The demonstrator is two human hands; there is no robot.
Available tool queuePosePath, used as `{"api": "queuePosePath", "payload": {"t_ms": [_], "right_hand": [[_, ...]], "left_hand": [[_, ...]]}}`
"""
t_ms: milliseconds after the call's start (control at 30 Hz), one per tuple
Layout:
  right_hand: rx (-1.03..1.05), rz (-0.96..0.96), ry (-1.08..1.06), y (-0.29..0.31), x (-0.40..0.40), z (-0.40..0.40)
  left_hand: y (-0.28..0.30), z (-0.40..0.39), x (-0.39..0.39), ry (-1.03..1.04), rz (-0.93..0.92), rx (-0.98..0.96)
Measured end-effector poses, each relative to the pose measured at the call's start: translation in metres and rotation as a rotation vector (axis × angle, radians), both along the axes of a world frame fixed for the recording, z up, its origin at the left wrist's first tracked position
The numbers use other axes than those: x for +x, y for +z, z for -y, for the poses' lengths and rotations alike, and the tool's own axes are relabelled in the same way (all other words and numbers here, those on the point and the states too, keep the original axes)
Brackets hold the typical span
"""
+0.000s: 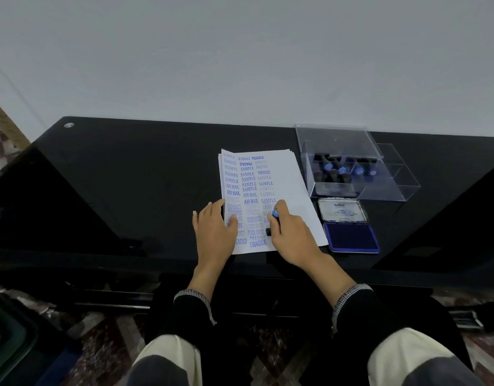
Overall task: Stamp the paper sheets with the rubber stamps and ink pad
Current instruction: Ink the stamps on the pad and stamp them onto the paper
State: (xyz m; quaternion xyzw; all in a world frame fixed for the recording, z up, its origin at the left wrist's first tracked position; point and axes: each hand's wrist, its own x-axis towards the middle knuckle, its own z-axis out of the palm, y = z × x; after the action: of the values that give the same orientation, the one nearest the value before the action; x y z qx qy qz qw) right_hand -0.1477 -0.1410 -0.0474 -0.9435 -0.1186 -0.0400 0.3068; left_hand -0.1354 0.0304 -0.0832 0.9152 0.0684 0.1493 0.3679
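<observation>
A single head-mounted wide-angle camera supplies the only view; no second view exists to overlap with it. The camera sits above and behind the near edge of the black worktop [129,176] and faces forward and steeply down. The frame centre falls on the stack of paper sheets [293,188], with the left hand [215,227] and right hand [293,235] just below centre at close range. The lower frame takes in the person's forearms, sleeves and knees, and the patterned floor beside them. The upper frame shows the plain wall [240,51] behind the worktop. Wide-angle distortion bends the worktop edges outward at both sides.
</observation>
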Motion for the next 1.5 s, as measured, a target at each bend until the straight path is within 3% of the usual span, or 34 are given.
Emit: {"api": "queuePosePath", "payload": {"t_ms": [333, 700, 1033, 1500], "right_hand": [[0.015, 0.12, -0.03, -0.014, -0.022, 0.0], [0.048, 0.003, 0.022, -0.001, -0.007, 0.001], [0.111, 0.064, -0.001, -0.012, -0.026, 0.0], [0.09, -0.015, 0.022, -0.002, -0.006, 0.001]], "left_hand": [[0.002, 0.0, -0.001, 0.004, -0.021, -0.014], [0.001, 0.001, -0.001, 0.001, -0.012, -0.014], [0.001, 0.0, -0.001, -0.004, -0.009, -0.017], [-0.004, -0.001, 0.002, 0.0, -0.002, 0.005]]}}
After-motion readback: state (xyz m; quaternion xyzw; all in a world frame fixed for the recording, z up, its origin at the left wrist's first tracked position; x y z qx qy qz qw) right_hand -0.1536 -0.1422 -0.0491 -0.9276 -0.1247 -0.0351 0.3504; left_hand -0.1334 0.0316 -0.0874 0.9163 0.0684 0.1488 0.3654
